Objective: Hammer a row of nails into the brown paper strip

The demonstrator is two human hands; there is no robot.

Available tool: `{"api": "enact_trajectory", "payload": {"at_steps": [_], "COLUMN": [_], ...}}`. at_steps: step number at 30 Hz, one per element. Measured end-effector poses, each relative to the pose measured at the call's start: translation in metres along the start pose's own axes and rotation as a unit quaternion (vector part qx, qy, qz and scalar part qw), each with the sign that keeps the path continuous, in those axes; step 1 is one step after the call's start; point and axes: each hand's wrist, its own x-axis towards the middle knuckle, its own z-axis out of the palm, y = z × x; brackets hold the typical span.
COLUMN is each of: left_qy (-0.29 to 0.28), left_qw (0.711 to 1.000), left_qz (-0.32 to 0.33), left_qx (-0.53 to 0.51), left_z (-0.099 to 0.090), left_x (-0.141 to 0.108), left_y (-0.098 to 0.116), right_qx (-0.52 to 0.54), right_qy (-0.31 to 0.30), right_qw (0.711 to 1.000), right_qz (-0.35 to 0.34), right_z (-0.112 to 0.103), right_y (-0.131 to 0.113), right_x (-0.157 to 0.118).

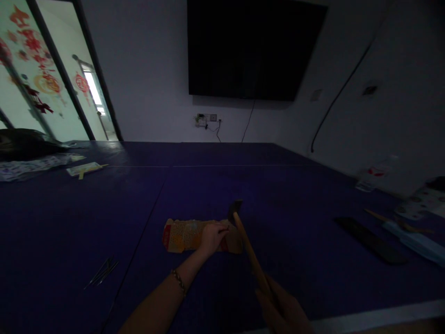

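In my right hand (283,306) is the wooden handle of a hammer (252,255). Its dark head is raised by the right end of a flattened piece of cardboard (177,235) with red and orange print. My left hand (212,236) rests on this cardboard, thumb and fingers pinched together near the hammer head. Whatever is between those fingertips is too small and dark to make out. Off to the left, several long thin metal nails (102,272) lie loose on the dark blue surface (194,185).
On the right lie a long black object (370,240), a light blue strip (415,243) and a clear plastic bottle (373,176). A small card (85,169) and a dark bag (28,144) are at the far left. A television (253,48) hangs on the back wall.
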Motion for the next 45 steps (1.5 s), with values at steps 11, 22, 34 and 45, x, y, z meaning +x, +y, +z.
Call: {"api": "enact_trajectory", "payload": {"at_steps": [11, 22, 34, 45], "left_qy": [-0.001, -0.009, -0.014, 0.082], "left_qw": [1.0, 1.0, 0.999, 0.995], "left_qz": [-0.006, -0.01, -0.034, 0.016], "left_qx": [-0.003, -0.003, -0.007, 0.061], "left_z": [0.001, 0.0, -0.002, -0.016], "left_x": [-0.001, -0.001, -0.007, -0.015], "left_y": [0.0, 0.001, 0.008, 0.018], "right_qx": [-0.025, 0.128, 0.443, 0.452], "right_qy": [-0.047, -0.014, -0.26, -0.292], "right_qw": [0.999, 0.991, 0.858, 0.843], "right_qz": [0.0, 0.04, -0.033, -0.014], "right_z": [-0.003, -0.003, -0.038, -0.026], "right_y": [0.008, -0.007, 0.017, 0.038], "right_x": [0.007, 0.009, 0.18, 0.184]}}
